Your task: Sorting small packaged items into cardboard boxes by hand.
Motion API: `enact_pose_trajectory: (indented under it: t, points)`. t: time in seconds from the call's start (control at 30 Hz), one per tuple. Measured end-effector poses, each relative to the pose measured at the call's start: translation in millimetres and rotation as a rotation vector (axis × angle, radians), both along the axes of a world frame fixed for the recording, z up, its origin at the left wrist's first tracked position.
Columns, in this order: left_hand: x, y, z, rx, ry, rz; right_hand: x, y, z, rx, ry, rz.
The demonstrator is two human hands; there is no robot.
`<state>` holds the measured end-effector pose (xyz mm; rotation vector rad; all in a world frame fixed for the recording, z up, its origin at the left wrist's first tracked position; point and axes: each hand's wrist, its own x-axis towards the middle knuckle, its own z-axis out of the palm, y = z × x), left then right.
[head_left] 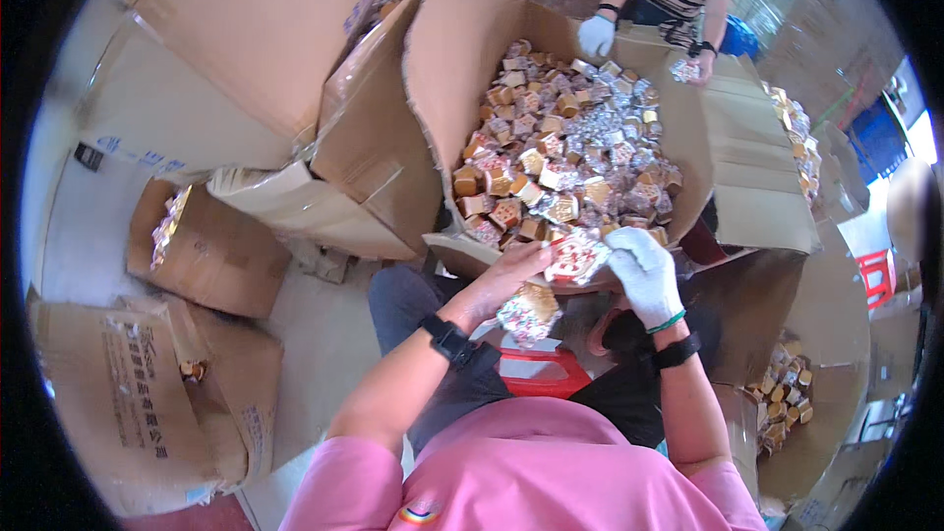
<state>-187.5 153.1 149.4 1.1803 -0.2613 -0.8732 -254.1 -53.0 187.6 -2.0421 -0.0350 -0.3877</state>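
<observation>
My bare left hand [503,285] is closed around a red-and-white patterned piece [575,258], blocky like a small cake and apparently in clear wrap. Under that hand hangs a second piece [531,315], tan with a speckled coloured side; I cannot tell how it is held. In a white glove, my right hand [644,275] pinches the right edge of the red-and-white piece. Both hands are over the near rim of a big open cardboard box [452,69], which holds a heap of similar wrapped pieces [565,152] in brown, cream and red.
Across the box, a co-worker's gloved hand [596,35] rests at the far rim, and their bare hand [700,67] holds a wrapped piece. Cartons [211,251] stand at the left. At the lower right another box holds brown pieces [785,388]. A red stool [541,371] is beneath me.
</observation>
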Motion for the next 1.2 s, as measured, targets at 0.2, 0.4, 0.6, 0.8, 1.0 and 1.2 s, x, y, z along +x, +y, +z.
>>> enact_pose_trajectory:
  t: [0.2,0.4,0.6,0.8,1.0,1.2]
  points:
    - [-2,-2,8,0.220,-0.129,-0.043,5,-10,-5,-0.021,-0.039,0.107]
    - [6,1,17,0.266,-0.278,0.000,9,-14,-8,0.885,0.423,-0.021]
    - [7,-3,30,0.499,-0.721,-0.111,-1,-11,9,0.913,0.793,0.043]
    - [11,-3,28,0.576,-0.783,-0.201,-8,-7,-3,0.864,0.895,0.137]
    - [9,-2,29,0.468,-0.661,-0.205,-16,2,-4,1.038,0.875,0.151]
    - [4,-1,9,0.273,-0.419,-0.102,-17,9,-26,1.259,0.727,0.210]
